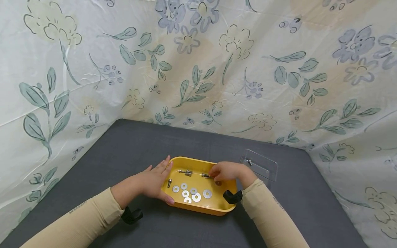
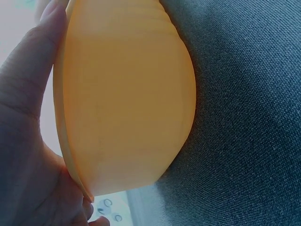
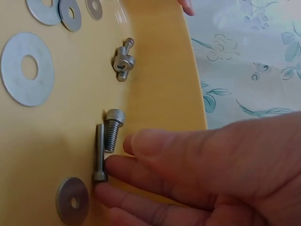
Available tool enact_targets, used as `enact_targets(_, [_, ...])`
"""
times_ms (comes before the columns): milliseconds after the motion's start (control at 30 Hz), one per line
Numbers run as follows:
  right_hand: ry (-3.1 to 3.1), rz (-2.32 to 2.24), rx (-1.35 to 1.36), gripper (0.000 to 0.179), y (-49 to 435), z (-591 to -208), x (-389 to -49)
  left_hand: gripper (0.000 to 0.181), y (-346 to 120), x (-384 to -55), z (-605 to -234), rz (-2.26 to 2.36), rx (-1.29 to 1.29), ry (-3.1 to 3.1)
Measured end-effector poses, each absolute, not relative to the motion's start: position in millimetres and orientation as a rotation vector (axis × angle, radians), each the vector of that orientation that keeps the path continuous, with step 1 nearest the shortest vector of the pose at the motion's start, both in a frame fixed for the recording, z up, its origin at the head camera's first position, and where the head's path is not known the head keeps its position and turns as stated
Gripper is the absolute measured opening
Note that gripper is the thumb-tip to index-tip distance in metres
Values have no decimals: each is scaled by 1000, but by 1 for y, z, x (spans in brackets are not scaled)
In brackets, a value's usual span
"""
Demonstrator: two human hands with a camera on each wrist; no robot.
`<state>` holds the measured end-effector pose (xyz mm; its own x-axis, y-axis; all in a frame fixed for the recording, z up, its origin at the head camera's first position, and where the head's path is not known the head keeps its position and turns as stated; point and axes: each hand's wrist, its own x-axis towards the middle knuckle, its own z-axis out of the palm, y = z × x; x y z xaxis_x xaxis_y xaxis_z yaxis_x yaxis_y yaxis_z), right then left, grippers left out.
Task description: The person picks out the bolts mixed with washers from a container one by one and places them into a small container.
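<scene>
A yellow plastic tray (image 1: 198,208) holds loose screws and washers. My left hand (image 1: 153,181) rests on the tray's left end, fingers spread at the far corner and thumb on the front rim. Inside the tray, at the right, is my right hand (image 1: 227,171). In the right wrist view its fingertips touch a long thin socket-head screw (image 3: 99,153), which lies beside a thicker socket-head screw (image 3: 113,131). Flat washers (image 1: 196,197) lie spread over the tray's floor; one washer (image 3: 73,201) is close by the right fingertips.
A cluster of screws (image 1: 186,172) lies near the tray's far wall, and a single screw (image 1: 169,183) near its left end. Behind the right hand, a clear plastic lid or shallow tray (image 1: 270,168) holds small hardware (image 1: 249,162). Floral fabric (image 1: 198,86) borders the grey table (image 1: 139,144).
</scene>
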<state>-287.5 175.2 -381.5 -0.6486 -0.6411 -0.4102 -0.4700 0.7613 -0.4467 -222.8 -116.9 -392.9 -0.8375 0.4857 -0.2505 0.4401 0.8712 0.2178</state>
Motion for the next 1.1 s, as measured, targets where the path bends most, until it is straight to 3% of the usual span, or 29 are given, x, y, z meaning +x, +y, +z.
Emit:
enact_targets(300, [2368, -481, -836, 26, 171, -388, -289, 134, -117, -223, -393, 221, 692, 2741])
enact_targets(567, [2297, -575, -803, 38, 163, -398, -292, 134, -117, -222, -392, 225, 688, 2738])
enact_targets(1100, [2231, -582, -886, 26, 152, -411, -294, 134, -117, -222, -390, 237, 687, 2732])
